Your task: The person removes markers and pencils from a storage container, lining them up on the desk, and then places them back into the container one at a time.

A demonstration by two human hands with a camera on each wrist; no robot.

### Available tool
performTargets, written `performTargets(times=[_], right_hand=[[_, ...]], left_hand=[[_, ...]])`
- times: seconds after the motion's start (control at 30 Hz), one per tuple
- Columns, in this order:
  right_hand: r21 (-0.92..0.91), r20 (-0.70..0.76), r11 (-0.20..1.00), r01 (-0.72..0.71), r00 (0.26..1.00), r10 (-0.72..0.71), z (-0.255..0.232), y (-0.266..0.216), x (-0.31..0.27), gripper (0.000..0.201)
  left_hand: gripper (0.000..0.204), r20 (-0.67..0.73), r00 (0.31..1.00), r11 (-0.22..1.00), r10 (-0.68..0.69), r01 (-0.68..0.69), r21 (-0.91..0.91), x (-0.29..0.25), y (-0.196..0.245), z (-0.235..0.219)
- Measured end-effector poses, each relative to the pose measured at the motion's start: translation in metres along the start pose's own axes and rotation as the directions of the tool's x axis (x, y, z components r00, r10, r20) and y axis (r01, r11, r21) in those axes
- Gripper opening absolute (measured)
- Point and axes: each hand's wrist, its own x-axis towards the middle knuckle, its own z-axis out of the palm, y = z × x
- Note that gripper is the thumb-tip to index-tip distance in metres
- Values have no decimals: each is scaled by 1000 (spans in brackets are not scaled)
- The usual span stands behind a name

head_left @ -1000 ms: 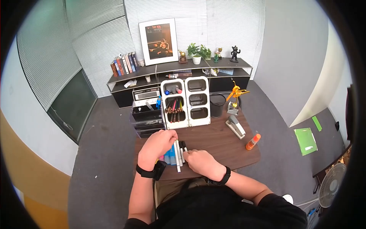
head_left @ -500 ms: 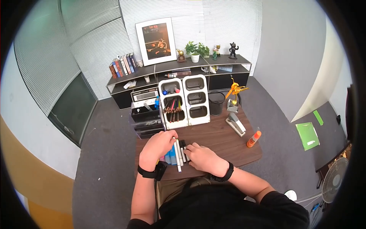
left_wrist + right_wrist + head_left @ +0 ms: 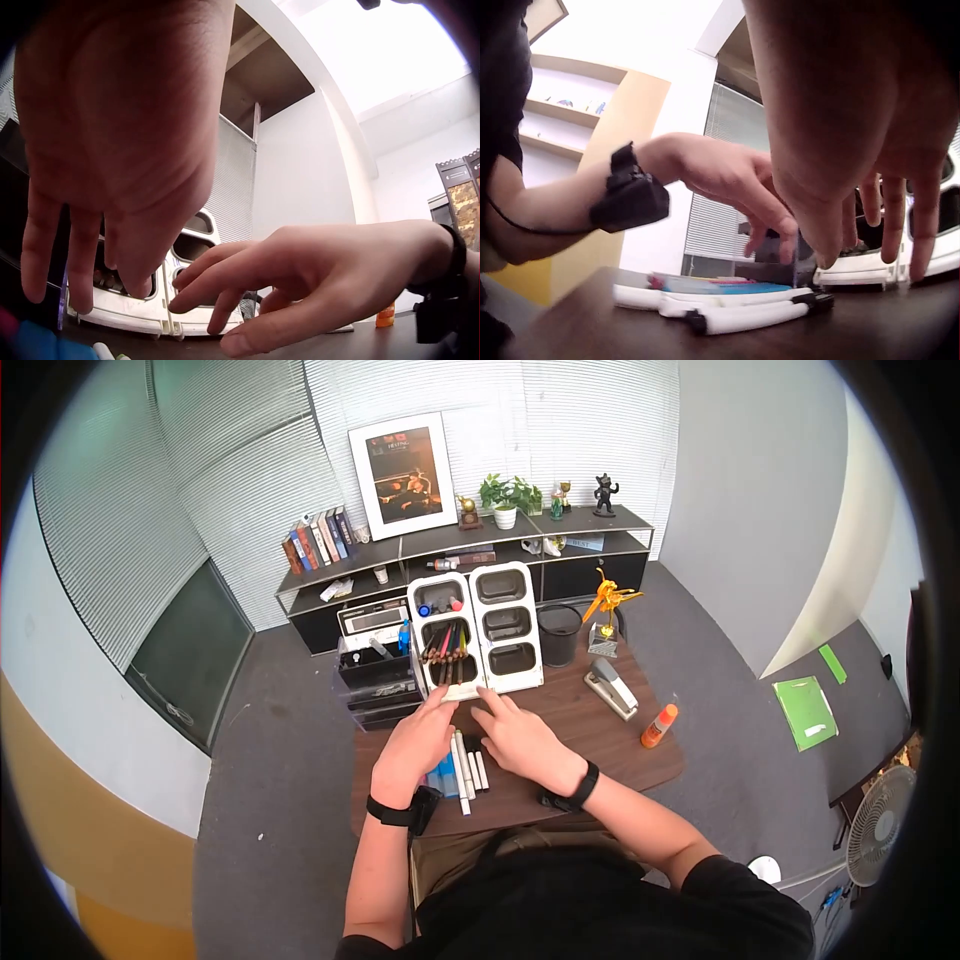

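Both hands reach past a row of markers to the front lower edge of a white two-column organizer (image 3: 517, 682). My left hand (image 3: 415, 745) has its fingers extended at the foot of the left column. Beside it, my right hand (image 3: 528, 742) points its straight fingers at the base near where the columns meet. Neither hand grips anything. White markers (image 3: 742, 319), some with black caps, lie side by side on the table, with blue pens (image 3: 445, 778) along their left. Colored pencils (image 3: 445, 643) and several markers stand in the organizer's left column; its right column has bare compartments.
A dark drawer box (image 3: 375, 678) stands left of the organizer. Behind its right side is a black mesh bin (image 3: 558, 638). A gold figurine trophy (image 3: 605, 615), a stapler (image 3: 611, 690) and an orange glue stick (image 3: 660, 726) stand along the table's right side.
Both hands have left the row of markers and moved forward to the organizer's lower edge. The right hand's fingers have straightened. The row of markers now shows more fully.
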Motion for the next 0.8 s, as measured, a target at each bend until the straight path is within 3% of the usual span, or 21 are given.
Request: performTargets(times=[0.07,0.2,0.37,0.47,0.53,0.67,0.8], right_hand=[[-118,-142,992,34,988,-51,10,14,15,46],[-137,-123,984,117,983,-134,30,33,45,51],[-154,-89,974,165,980,-180,37,39,54,46],[-97,-122,983,155,979,-166,35,41,54,42],[33,-219,987,154,965,-143,26,38,50,35],[99,-320,980,173,938,-133,-4,24,38,27],[169,-400,982,88,916,-13,-28,9,21,23]], left_hand=[[38,40,999,999,-7,5,44,0,-3,-1],[29,113,993,1000,-25,27,-15,1,1,-10],[27,71,997,999,-14,17,-44,-2,5,-17],[26,44,999,998,-24,27,-58,-4,5,-19],[25,53,998,998,-20,23,-59,-4,2,-18],[25,69,996,997,-51,55,-57,-3,2,-20],[25,62,997,998,-40,43,-52,-3,3,-22]])
